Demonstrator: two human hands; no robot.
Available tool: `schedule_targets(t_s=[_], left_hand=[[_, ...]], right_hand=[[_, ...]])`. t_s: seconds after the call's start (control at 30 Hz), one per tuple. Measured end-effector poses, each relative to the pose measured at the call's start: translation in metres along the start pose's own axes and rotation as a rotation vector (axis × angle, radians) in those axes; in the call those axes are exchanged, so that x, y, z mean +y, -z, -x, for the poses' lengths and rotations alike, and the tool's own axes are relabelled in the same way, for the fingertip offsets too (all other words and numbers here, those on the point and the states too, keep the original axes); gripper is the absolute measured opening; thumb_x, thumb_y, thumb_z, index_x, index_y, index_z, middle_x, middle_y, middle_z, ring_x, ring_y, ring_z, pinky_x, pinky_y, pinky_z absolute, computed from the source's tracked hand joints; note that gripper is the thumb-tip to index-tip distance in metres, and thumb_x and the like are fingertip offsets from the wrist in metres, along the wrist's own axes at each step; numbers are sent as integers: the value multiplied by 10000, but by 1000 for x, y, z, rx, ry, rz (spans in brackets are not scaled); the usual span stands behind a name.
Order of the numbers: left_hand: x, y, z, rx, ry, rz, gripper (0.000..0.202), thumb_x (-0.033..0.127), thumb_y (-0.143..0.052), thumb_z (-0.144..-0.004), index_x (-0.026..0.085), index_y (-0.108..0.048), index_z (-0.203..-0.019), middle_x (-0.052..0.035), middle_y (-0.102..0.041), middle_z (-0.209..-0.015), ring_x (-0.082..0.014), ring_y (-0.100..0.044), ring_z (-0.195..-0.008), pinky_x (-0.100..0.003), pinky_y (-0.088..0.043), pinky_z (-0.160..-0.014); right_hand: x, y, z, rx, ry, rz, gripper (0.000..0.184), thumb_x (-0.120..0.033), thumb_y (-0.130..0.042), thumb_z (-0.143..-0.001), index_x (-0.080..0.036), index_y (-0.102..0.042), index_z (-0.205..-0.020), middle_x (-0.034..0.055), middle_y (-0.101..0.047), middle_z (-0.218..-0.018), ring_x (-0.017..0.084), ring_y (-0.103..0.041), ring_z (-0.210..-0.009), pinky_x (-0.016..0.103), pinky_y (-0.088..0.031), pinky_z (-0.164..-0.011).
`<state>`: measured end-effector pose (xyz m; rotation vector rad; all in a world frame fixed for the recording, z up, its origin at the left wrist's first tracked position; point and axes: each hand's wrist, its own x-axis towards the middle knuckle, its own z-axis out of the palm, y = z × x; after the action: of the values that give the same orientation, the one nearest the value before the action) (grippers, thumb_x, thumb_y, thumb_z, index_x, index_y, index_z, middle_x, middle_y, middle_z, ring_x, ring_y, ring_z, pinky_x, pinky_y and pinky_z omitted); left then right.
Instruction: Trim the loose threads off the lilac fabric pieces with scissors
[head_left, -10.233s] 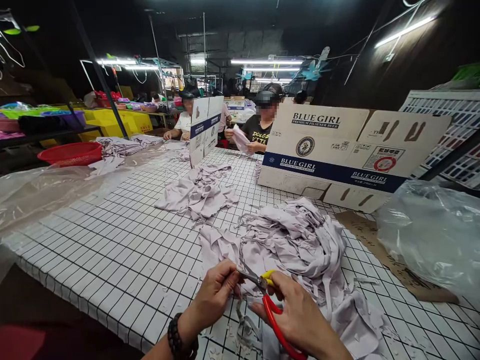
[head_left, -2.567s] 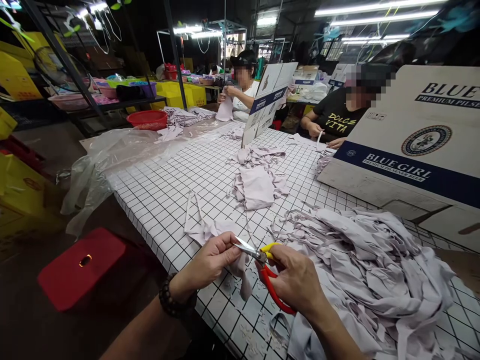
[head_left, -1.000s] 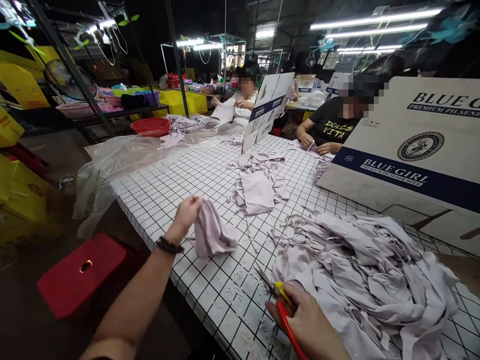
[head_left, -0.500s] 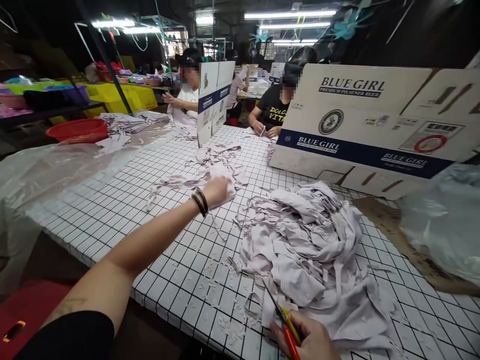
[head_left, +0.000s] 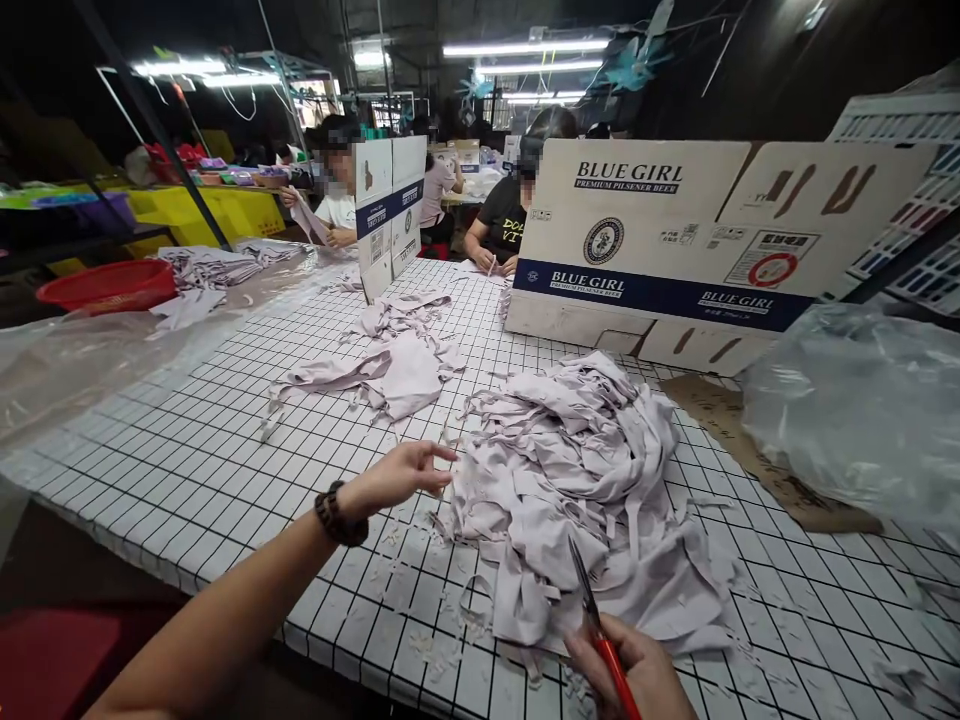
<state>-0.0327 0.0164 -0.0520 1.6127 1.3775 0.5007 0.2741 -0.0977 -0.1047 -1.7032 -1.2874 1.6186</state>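
My left hand [head_left: 401, 475] hangs over the table with its fingers apart, holding nothing, its fingertips close to the left edge of a big heap of pale cloth pieces [head_left: 570, 460]. Red-handled scissors [head_left: 604, 640] are in my right hand [head_left: 637, 665], at the heap's near side. Their dark blades point up and away over the cloth and look closed. Beyond my left hand lies a smaller, loose pile of the same pale cloth [head_left: 409, 370], with straps trailing to the left.
Small cloth scraps [head_left: 427, 645] litter the grid-patterned tabletop [head_left: 217, 460]. Cardboard panels, one large [head_left: 637, 230] and one narrow [head_left: 390, 210], stand across the table, with co-workers behind them. Clear plastic [head_left: 855, 420] lies on brown paper [head_left: 780, 480] at right. A red basin [head_left: 105, 285] is far left.
My left hand has come back from the smaller cloth pile toward the heap, its fingers now apart. The scissors have shifted slightly right, and the view has turned to the right.
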Motion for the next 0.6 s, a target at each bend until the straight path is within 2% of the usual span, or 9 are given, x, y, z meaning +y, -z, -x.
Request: schedule_targets(t_s=[0.1,0.17,0.23,0.3,0.37,0.47,0.53,0.6], left_hand=[[0,-10,23,99,-24,-7,421,450,-419,-943,137,-632,-1127,13,-599,-564,-197,-680,-678,-310,-517,-667],[4,-18,17,215,-29,-70,394,444,-438,-938,144,-647,-1084,-53,-682,-751,-217,-675,-768,-334,-514,-701],[13,-27,-6,286,-45,-135,350,404,-470,-936,140,-645,-1085,-118,-679,-1029,-238,-645,-929,-361,-504,-794],[26,-38,-38,311,-82,-202,309,352,-490,-943,139,-643,-1105,-137,-621,-1192,-242,-593,-1066,-374,-472,-906],[41,-51,-73,273,-120,-273,269,321,-542,-932,152,-644,-1115,-121,-610,-1221,-236,-561,-1129,-381,-447,-972],[57,-71,-115,194,-129,-378,293,315,-588,-919,161,-603,-1169,-101,-604,-1222,-238,-593,-1082,-441,-495,-925],[63,-78,-128,169,-125,-427,313,317,-578,-929,168,-573,-1204,-93,-596,-1225,-226,-618,-1030,-444,-530,-869],[64,-79,-126,168,-140,-450,265,306,-575,-929,156,-605,-1146,-91,-626,-1161,-215,-630,-981,-421,-533,-848]], right_hand=[[-10,-9,-9,-41,20,-108,454,-606,-705,-647,-216,-474,-626,-81,-335,-516,85,-309,-439,216,-297,-415],[-19,-15,-13,-69,68,-139,445,-575,-729,-653,-210,-474,-635,-88,-336,-524,76,-310,-449,203,-285,-422],[-27,-19,-14,-93,107,-148,451,-544,-744,-662,-208,-445,-619,-94,-327,-526,66,-289,-452,192,-266,-420],[-30,-21,-12,-101,130,-148,459,-518,-756,-663,-207,-423,-604,-93,-323,-539,62,-275,-466,185,-261,-422],[-24,-20,-8,-76,138,-144,447,-504,-766,-652,-201,-441,-604,-91,-325,-544,62,-271,-477,182,-257,-425],[-4,-12,-2,-23,75,-154,457,-555,-762,-619,-199,-475,-620,-93,-328,-524,63,-272,-463,190,-258,-421],[12,-5,2,12,2,-189,488,-611,-750,-593,-205,-480,-624,-96,-322,-505,64,-278,-441,199,-265,-411],[26,3,7,53,-79,-243,509,-645,-745,-570,-208,-493,-628,-98,-323,-492,64,-293,-420,204,-276,-403]])
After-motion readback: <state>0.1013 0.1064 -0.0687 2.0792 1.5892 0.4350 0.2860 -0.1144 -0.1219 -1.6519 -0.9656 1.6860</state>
